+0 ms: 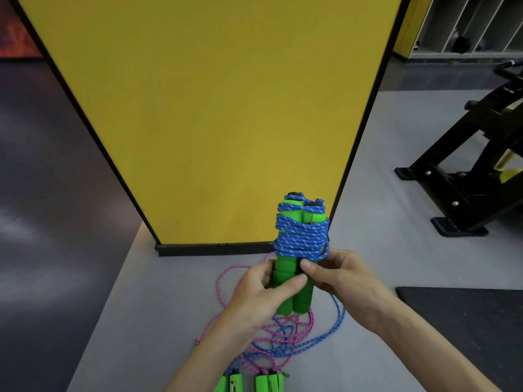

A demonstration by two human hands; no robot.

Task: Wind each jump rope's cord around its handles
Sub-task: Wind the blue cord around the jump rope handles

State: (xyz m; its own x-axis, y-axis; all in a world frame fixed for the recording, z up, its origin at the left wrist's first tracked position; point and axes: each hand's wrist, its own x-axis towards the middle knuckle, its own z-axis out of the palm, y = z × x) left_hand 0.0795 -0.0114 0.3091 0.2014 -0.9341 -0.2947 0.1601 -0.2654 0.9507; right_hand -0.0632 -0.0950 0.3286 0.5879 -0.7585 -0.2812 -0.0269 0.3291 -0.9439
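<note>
- Green foam handles of one jump rope are held upright as a pair above the grey floor, in front of a yellow panel.
- Blue cord is wound in tight, overlapping turns round the upper half of the pair; the lower half is bare foam.
- The left hand grips the bare part, fingers and thumb curled round both handles.
- The right hand pinches at the lowest turns, fingers closed; what they hold is hidden.
- This rope looks nearly wound, its end likely not yet secured.
- A loose blue cord runs from under the right hand to the floor; whether it belongs to this rope cannot be told.
- Tangled with it lies a pink cord, and two more handle pairs rest at the near edge, so at least two ropes appear unwound.
</note>
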